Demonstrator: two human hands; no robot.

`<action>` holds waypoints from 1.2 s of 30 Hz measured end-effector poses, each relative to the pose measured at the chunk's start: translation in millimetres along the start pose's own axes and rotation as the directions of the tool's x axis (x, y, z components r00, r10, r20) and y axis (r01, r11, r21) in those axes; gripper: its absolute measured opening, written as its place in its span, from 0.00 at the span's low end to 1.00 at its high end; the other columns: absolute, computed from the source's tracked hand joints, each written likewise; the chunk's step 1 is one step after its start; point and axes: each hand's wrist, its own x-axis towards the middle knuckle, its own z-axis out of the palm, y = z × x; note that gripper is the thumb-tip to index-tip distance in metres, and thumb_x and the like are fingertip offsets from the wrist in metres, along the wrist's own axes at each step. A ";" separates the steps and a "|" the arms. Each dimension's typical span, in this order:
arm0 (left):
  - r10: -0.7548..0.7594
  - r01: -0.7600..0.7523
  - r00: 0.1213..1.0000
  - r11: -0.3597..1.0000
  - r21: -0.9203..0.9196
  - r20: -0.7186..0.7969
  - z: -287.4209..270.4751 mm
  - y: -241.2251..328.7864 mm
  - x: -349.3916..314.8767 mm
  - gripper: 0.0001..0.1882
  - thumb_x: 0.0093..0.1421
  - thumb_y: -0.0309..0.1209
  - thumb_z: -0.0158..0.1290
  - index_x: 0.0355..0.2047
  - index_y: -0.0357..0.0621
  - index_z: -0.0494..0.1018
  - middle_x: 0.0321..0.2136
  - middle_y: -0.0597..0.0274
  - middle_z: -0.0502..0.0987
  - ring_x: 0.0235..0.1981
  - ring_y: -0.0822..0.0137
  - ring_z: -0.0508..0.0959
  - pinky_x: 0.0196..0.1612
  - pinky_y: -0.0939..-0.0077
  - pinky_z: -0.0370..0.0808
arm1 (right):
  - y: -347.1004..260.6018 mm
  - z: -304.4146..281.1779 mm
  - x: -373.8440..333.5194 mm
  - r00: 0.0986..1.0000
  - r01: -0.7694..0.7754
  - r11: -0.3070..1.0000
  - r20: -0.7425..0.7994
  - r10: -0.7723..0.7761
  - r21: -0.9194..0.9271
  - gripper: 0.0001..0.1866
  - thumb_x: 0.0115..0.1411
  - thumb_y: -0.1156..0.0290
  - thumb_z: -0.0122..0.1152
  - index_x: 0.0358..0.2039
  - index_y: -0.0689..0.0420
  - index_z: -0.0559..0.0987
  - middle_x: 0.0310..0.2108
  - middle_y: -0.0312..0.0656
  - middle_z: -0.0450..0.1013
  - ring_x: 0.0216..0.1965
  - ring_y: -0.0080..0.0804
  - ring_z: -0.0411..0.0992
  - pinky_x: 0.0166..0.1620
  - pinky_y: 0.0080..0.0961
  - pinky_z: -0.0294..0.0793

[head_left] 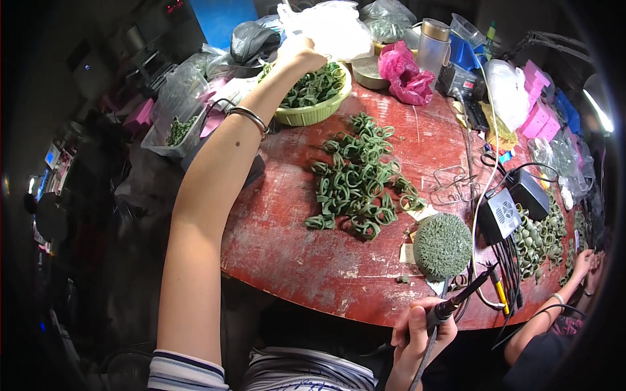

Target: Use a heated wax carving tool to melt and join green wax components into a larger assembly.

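My right hand (424,326) is wrapped round a black-handled soldering iron (462,296) with a cord, its tip pointing up and away to the right. Just beyond it sits a round green bristly dome (443,246) near the table's front edge. My left arm is stretched far forward; the left hand (301,55) is closed above the far side of a yellow-green basket (306,117), against a white plastic bag (336,29). What its fingers hold, if anything, is hidden. Green curled ring-shaped pieces fill the basket, and a loose pile of green rings (362,176) lies mid-table.
The red worn table (280,241) also bears a pink plastic bag (407,75), a bottle (432,49), a black power box with a pale label (499,218), cables and a yellow-black tool (501,293). At far right, another person's hands (585,264) are beside more green pieces (541,238).
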 end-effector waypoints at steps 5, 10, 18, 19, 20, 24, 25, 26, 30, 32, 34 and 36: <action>0.161 -0.153 0.951 0.987 0.050 -0.263 -4.4 -12.0 -38.4 0.26 0.44 0.44 0.56 0.43 0.44 0.71 0.38 0.49 0.74 0.41 0.59 0.74 0.46 0.73 0.69 | -3.8 1.9 -4.5 0.997 -0.062 0.998 0.047 0.061 0.028 0.12 0.53 0.67 0.58 0.25 0.63 0.68 0.09 0.38 0.62 0.06 0.18 0.54 0.09 0.12 0.45; 0.167 -0.169 0.985 0.982 -0.087 -0.033 -47.3 28.8 -198.5 0.10 0.49 0.33 0.55 0.30 0.41 0.76 0.30 0.52 0.75 0.24 0.60 0.76 0.31 0.70 0.72 | 1.1 -6.5 -1.9 1.000 -0.004 0.999 -0.004 0.004 0.046 0.12 0.53 0.67 0.58 0.25 0.63 0.68 0.08 0.38 0.61 0.06 0.18 0.54 0.10 0.12 0.46; 0.071 -0.015 0.988 0.927 -0.375 0.138 -5.2 10.0 -294.2 0.07 0.45 0.26 0.58 0.22 0.35 0.73 0.24 0.56 0.72 0.24 0.62 0.75 0.27 0.73 0.72 | -0.7 -3.0 -5.2 0.996 -0.063 0.998 0.069 0.063 -0.007 0.13 0.53 0.68 0.58 0.25 0.64 0.67 0.08 0.40 0.62 0.06 0.18 0.54 0.10 0.12 0.48; 0.124 -0.020 0.982 0.823 -0.567 0.144 -1.8 18.5 -297.1 0.06 0.45 0.24 0.58 0.21 0.33 0.73 0.25 0.57 0.73 0.24 0.66 0.75 0.28 0.77 0.73 | -0.5 -4.5 -4.9 0.994 -0.071 0.997 0.077 0.072 -0.010 0.13 0.53 0.68 0.58 0.25 0.64 0.67 0.08 0.41 0.63 0.06 0.18 0.54 0.10 0.12 0.48; 0.194 -0.025 0.968 0.711 -0.703 0.162 -2.3 30.7 -302.7 0.06 0.44 0.25 0.60 0.22 0.34 0.74 0.29 0.58 0.75 0.26 0.69 0.76 0.28 0.79 0.73 | 0.3 -6.6 -4.1 0.994 -0.080 0.997 0.077 0.081 -0.016 0.13 0.53 0.68 0.58 0.26 0.64 0.67 0.08 0.41 0.63 0.06 0.18 0.54 0.10 0.12 0.48; 0.385 -0.035 0.912 0.418 -0.908 0.142 -13.2 59.1 -329.0 0.07 0.41 0.25 0.62 0.23 0.37 0.77 0.31 0.57 0.76 0.29 0.69 0.77 0.30 0.80 0.73 | 2.4 -8.6 -4.2 1.000 0.005 0.998 0.016 -0.004 -0.067 0.14 0.54 0.66 0.59 0.27 0.64 0.67 0.12 0.40 0.66 0.07 0.17 0.57 0.10 0.10 0.54; 0.382 0.004 0.907 0.414 -0.910 0.177 -14.0 63.0 -335.0 0.08 0.41 0.25 0.62 0.23 0.38 0.78 0.30 0.57 0.76 0.29 0.69 0.77 0.32 0.80 0.73 | 0.5 -9.6 -4.9 1.000 0.005 0.998 -0.004 -0.006 -0.064 0.14 0.54 0.65 0.59 0.28 0.63 0.67 0.16 0.41 0.67 0.08 0.16 0.59 0.10 0.10 0.56; 0.384 -0.006 0.914 0.332 -0.943 0.130 -11.1 64.8 -339.3 0.08 0.40 0.25 0.63 0.21 0.36 0.76 0.30 0.55 0.77 0.31 0.68 0.77 0.32 0.77 0.74 | -0.2 -9.8 -6.7 1.000 -0.006 0.997 -0.021 0.004 -0.078 0.14 0.54 0.65 0.59 0.28 0.63 0.67 0.16 0.41 0.67 0.08 0.16 0.59 0.10 0.10 0.56; 0.373 0.151 0.915 0.031 -0.988 0.152 5.8 72.6 -355.9 0.19 0.39 0.20 0.64 0.33 0.32 0.70 0.31 0.52 0.74 0.34 0.67 0.76 0.35 0.75 0.76 | -2.8 -18.1 -9.7 0.997 0.013 0.995 -0.074 -0.020 -0.097 0.15 0.54 0.65 0.58 0.29 0.63 0.66 0.17 0.43 0.67 0.09 0.16 0.59 0.10 0.11 0.55; 0.321 0.281 0.918 -0.113 -0.953 0.232 6.8 75.9 -359.5 0.24 0.39 0.18 0.63 0.37 0.31 0.66 0.32 0.51 0.73 0.35 0.67 0.76 0.36 0.75 0.76 | -1.1 -17.4 -8.7 0.992 0.078 0.992 -0.087 -0.087 -0.102 0.16 0.54 0.64 0.57 0.30 0.63 0.64 0.16 0.43 0.67 0.08 0.17 0.58 0.10 0.11 0.54; 0.382 0.377 0.860 -0.029 -0.926 0.338 5.0 75.5 -356.6 0.32 0.39 0.17 0.63 0.45 0.30 0.60 0.34 0.53 0.71 0.37 0.68 0.75 0.39 0.75 0.76 | -2.0 -17.9 -7.5 0.993 0.073 0.988 -0.084 -0.085 -0.137 0.16 0.55 0.64 0.57 0.30 0.62 0.64 0.16 0.43 0.67 0.08 0.17 0.57 0.10 0.11 0.54; 0.426 0.468 0.799 0.004 -0.884 0.425 4.3 72.8 -352.4 0.31 0.39 0.18 0.63 0.45 0.29 0.63 0.35 0.54 0.69 0.38 0.68 0.74 0.40 0.74 0.77 | -1.3 -19.2 -7.1 0.994 0.083 0.988 -0.060 -0.091 -0.131 0.16 0.55 0.63 0.57 0.30 0.62 0.64 0.16 0.43 0.67 0.08 0.17 0.57 0.09 0.11 0.54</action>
